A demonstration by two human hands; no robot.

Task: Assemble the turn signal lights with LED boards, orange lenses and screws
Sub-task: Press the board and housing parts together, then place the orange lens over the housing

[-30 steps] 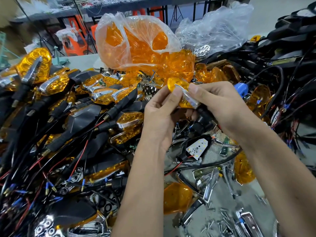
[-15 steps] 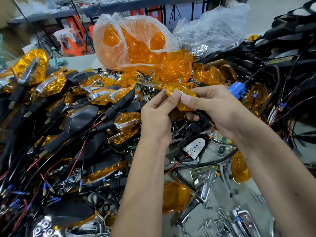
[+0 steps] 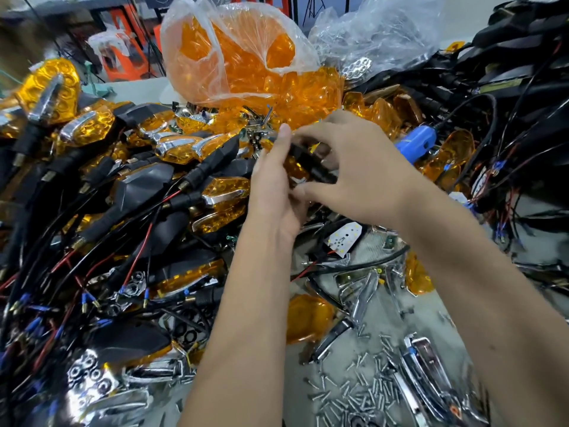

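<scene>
Fingers [image 3: 311, 191] of both my hands close on one turn signal light [image 3: 303, 163] — black body, orange lens — above the heaped table; left hand [image 3: 274, 192] beside it, right hand [image 3: 366, 171] over it. Below lie an LED board [image 3: 344, 239] and loose screws [image 3: 366, 392].

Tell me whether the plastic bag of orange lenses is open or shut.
Open: the plastic bag gapes at its lower edge, and orange lenses spill onto the pile.

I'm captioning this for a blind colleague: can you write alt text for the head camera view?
Two bare hands, left hand and right hand, hold a black turn signal with an orange lens over a cluttered bench. Finished lights pile up at left, a bag of orange lenses sits behind, and loose screws lie in front.
</scene>
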